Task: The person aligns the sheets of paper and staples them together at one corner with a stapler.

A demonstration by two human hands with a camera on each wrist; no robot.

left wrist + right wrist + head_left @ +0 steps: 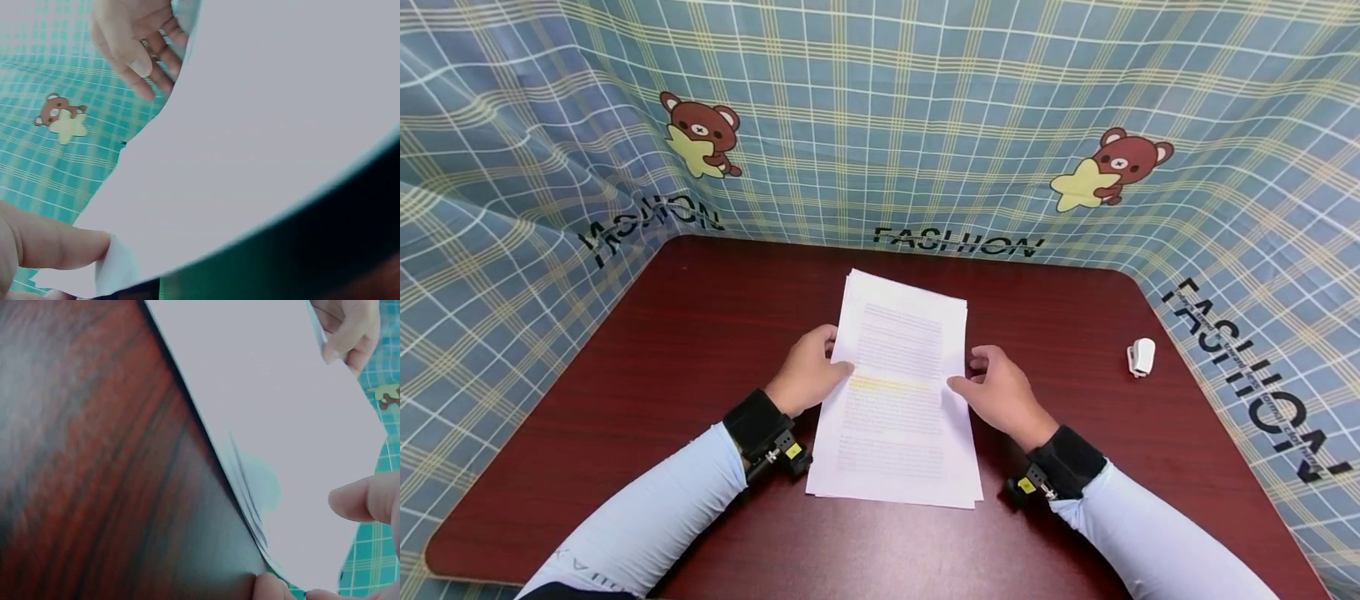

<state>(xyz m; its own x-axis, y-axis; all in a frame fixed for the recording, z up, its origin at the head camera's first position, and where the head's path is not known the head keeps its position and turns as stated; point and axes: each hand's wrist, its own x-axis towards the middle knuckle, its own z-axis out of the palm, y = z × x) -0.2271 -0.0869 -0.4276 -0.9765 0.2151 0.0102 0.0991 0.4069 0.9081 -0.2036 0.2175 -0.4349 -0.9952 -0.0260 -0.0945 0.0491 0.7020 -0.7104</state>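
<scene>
A stack of printed paper sheets [891, 433], slightly uneven at its edges, is tilted up over the table, with a yellow-highlighted line across its middle. My left hand [808, 371] pinches the left edge, thumb on top and fingers beneath; the left wrist view shows the sheet [250, 125] bending near that thumb [62, 247]. At the right edge is my right hand [1000, 387], its fingers loosely bent beside the sheets. In the right wrist view its thumb [362, 500] stands apart from the fingertips [270, 587], which are at the paper's border.
A small white stapler [1141, 357] lies near the right side of the dark red wooden table [700, 333]. Blue plaid cloth [880, 125] with bear prints hangs around the back and sides. Black cameras are strapped to both wrists.
</scene>
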